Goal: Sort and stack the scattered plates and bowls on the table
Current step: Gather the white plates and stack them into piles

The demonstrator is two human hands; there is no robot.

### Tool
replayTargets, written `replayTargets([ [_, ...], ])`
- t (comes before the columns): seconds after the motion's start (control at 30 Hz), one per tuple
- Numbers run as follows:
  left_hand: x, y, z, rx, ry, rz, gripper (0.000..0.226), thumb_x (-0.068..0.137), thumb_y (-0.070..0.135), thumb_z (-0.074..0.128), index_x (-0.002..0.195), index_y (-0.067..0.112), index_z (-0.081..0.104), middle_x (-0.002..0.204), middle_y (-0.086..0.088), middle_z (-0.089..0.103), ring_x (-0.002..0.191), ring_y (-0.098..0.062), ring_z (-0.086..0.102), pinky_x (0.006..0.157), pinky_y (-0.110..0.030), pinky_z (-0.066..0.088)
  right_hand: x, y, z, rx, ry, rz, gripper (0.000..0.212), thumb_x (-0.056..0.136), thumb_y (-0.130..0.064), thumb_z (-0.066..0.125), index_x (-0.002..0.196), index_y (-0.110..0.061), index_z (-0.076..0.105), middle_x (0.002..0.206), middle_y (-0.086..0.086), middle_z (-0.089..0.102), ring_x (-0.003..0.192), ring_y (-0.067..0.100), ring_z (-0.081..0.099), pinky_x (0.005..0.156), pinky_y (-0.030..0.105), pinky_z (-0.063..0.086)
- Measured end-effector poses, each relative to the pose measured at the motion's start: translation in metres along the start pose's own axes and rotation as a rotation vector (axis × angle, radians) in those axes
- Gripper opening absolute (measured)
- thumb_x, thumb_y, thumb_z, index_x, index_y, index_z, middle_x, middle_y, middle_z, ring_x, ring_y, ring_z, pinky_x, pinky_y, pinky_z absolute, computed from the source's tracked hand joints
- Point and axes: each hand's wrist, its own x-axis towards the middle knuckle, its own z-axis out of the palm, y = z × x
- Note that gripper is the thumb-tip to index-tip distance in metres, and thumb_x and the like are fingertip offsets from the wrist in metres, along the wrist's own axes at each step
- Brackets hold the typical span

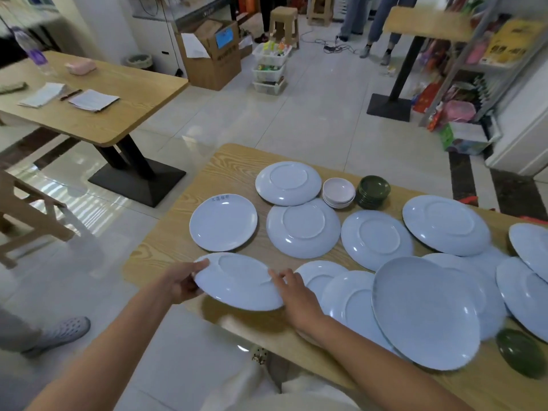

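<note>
A pale blue plate [237, 281], bottom side up, sits in the lower centre-left of the frame, raised and tilted over the near edge of the wooden counter [237, 167], with its shadow below. The left hand [182, 281] grips its left rim, thumb on top and fingers curled underneath. The right hand [296, 298] holds the right rim, its fingers [278, 275] bent over the edge.

Above it lies a face-up plate [223, 222] bearing writing. To the right, overturned plates overlap. Toward the upper centre, a stack of pink bowls [338, 192] stands just beside a stack of green bowls [373, 192]. One green bowl [517, 355] lies at lower right.
</note>
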Motion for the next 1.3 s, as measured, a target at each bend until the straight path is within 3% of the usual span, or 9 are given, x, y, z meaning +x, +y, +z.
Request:
replayTargets([
  [0.13,-0.021,0.026,0.017,-0.021,-0.125,0.039,0.035,0.096,0.032,0.053,0.072,0.007,0.054,0.053,-0.006,0.057,0.049,-0.017,0.056,0.042,-0.019,0.05,-0.012,0.006,-0.024,0.194,0.441,0.142,0.031,0.089,-0.006,0.045,0.115,-0.015,0.06,0.107,0.007,0.065,0.098,0.029,0.057,0.075,0.035,0.044],
  [0.3,-0.021,0.042,0.056,0.544,0.183,0.548,0.053,0.097,0.052,0.039,0.085,0.002,0.053,0.077,-0.014,0.06,0.067,-0.026,0.055,0.069,-0.036,0.049,-0.027,0.032,-0.056,0.723,0.58,0.38,0.019,0.092,-0.016,0.053,0.076,-0.006,0.056,0.066,0.009,0.056,0.065,0.023,0.056,0.061,0.042,0.05],
  [0.4,-0.024,0.035,0.097,0.513,-0.129,0.633,0.04,0.097,0.05,0.041,0.104,0.012,0.052,0.095,-0.008,0.059,0.086,-0.023,0.059,0.076,-0.037,0.054,-0.044,0.057,-0.065,1.006,0.593,0.45,0.016,0.094,-0.013,0.052,0.079,-0.016,0.057,0.063,-0.002,0.056,0.046,0.002,0.054,0.042,0.018,0.045],
  [0.5,-0.023,0.028,0.151,0.602,-0.274,0.763,0.022,0.101,0.027,0.043,0.099,0.008,0.054,0.097,-0.008,0.058,0.092,-0.024,0.056,0.077,-0.041,0.05,-0.071,0.089,-0.067,1.12,0.624,0.593,0.015,0.096,-0.016,0.051,0.083,-0.017,0.06,0.065,0.001,0.057,0.047,0.007,0.051,0.042,0.018,0.04],
  [0.7,-0.024,-0.008,0.249,0.773,-0.42,0.624,0.009,0.093,0.003,0.048,0.092,-0.002,0.056,0.084,-0.015,0.058,0.063,-0.024,0.058,0.049,-0.029,0.056,-0.134,0.154,-0.058,0.924,0.83,0.859,0.014,0.096,-0.021,0.053,0.088,-0.012,0.06,0.08,0.002,0.061,0.08,0.022,0.057,0.065,0.026,0.043],
  [0.9,-0.025,-0.053,0.305,1.127,-0.357,0.66,0.019,0.084,0.015,0.06,0.066,0.01,0.056,0.053,-0.003,0.056,0.036,-0.01,0.052,0.047,-0.024,0.053,-0.189,0.199,-0.046,0.444,0.655,1.114,0.041,0.095,-0.044,0.046,0.098,-0.005,0.06,0.095,0.011,0.066,0.087,0.029,0.063,0.064,0.028,0.041],
  [1.0,-0.03,-0.068,0.322,1.296,-0.267,0.747,0.022,0.084,0.025,0.062,0.068,0.011,0.057,0.054,-0.001,0.056,0.054,-0.022,0.063,0.064,-0.032,0.056,-0.205,0.214,-0.044,0.343,0.572,1.103,0.043,0.095,-0.049,0.042,0.094,-0.011,0.062,0.092,0.005,0.068,0.078,0.021,0.062,0.062,0.026,0.044],
  [1.1,-0.032,-0.082,0.333,1.415,-0.138,0.78,0.025,0.085,0.032,0.061,0.094,0.008,0.061,0.088,-0.006,0.062,0.092,-0.028,0.065,0.069,-0.031,0.048,-0.213,0.227,-0.042,0.264,0.496,1.065,0.042,0.095,-0.05,0.041,0.082,-0.014,0.058,0.084,0.002,0.068,0.072,0.016,0.062,0.058,0.025,0.044],
  [1.3,-0.03,-0.103,0.343,1.421,0.051,0.736,0.024,0.087,0.033,0.059,0.1,0.013,0.056,0.104,-0.005,0.061,0.098,-0.026,0.062,0.068,-0.028,0.042,-0.217,0.246,-0.038,0.249,0.386,0.979,0.043,0.095,-0.052,0.039,0.096,-0.015,0.06,0.091,0.001,0.069,0.081,0.018,0.065,0.07,0.031,0.054],
])
